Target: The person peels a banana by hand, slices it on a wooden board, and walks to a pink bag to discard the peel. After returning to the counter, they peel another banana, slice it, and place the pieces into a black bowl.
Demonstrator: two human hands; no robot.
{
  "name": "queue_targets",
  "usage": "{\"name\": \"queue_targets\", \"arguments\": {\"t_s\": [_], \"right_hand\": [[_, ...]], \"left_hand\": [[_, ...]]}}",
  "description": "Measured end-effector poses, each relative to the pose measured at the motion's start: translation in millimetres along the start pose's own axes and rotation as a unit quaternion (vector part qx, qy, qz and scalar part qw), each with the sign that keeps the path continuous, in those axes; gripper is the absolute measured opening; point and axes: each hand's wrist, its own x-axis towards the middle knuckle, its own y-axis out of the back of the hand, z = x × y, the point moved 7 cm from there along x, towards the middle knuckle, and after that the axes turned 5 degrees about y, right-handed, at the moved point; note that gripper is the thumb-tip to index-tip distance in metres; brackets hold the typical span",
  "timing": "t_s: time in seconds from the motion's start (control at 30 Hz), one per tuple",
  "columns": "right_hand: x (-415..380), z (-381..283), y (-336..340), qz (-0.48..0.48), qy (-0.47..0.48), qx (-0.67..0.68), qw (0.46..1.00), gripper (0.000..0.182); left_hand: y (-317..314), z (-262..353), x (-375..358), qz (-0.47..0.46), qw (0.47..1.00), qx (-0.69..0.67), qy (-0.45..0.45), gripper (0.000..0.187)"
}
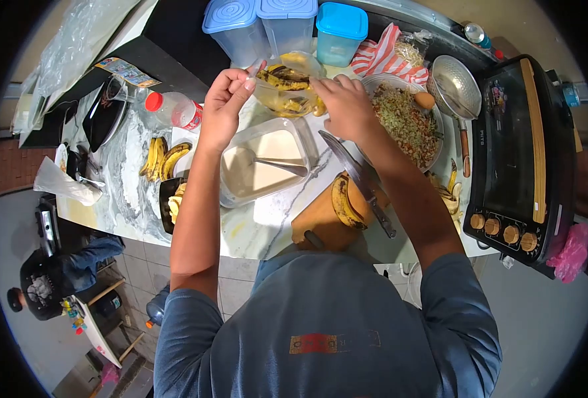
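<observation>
Between my hands is a clear plastic bag (282, 103) with dark-spotted ripe bananas (287, 78) inside. My left hand (231, 99) pinches the bag's left edge with thumb and fingers. At its right side, my right hand (344, 106) is curled over the bag, gripping it; some fingertips are hidden. Just below lies a rectangular plastic container (230, 189) of pale cream batter, a metal spoon (282, 166) resting in it. A wooden cutting board (314, 215) holds a spotted banana (345, 202), and a large knife (360, 182) lies across the board beside it.
Right: a bowl of chopped mix (400, 123) with an egg (424, 100), a metal strainer (454, 86), a toaster oven (513, 152). Left: more bananas (155, 159), a red-capped bottle (175, 109), a black tray (167, 192). Lidded containers (287, 33) stand behind. Another person (49, 285) is far left.
</observation>
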Motion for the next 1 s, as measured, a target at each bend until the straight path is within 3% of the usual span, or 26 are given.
{"name": "queue_targets", "arguments": {"t_s": [0.2, 0.37, 0.47, 0.7, 0.77, 0.9, 1.0], "right_hand": [[-12.4, 15.5, -18.1, 0.050, -0.056, 0.088, 0.993, 0.059], [-15.5, 20.5, -5.1, 0.101, -0.025, 0.137, 0.985, 0.051], [-8.7, 29.3, -0.2, 0.154, 0.011, 0.102, 0.983, 0.043], [30.4, 18.5, 10.3, 0.167, 0.028, 0.143, 0.975, 0.037], [41.1, -2.5, 14.9, 0.155, 0.131, 0.117, 0.972, 0.030], [60.6, 9.3, 23.4, 0.194, 0.117, 0.162, 0.960, 0.022], [64.9, 22.6, 73.0, 0.266, 0.095, 0.135, 0.950, 0.019]], "left_hand": [[2.5, 1.4, -0.6, -0.012, 1.000, 0.019, 0.009, 0.006], [1.9, 5.9, -4.3, -0.010, 1.000, 0.015, 0.015, 0.005], [2.5, 6.4, -5.1, -0.011, 1.000, 0.011, 0.011, 0.005], [2.0, 7.7, -3.6, -0.002, 1.000, 0.004, 0.005, 0.005], [2.7, 11.9, -3.0, 0.005, 1.000, -0.008, -0.012, 0.006], [17.1, 12.8, 3.5, 0.043, 0.999, -0.017, -0.007, 0.007], [21.1, 15.9, 8.5, 0.059, 0.998, -0.019, -0.016, 0.007]]}}
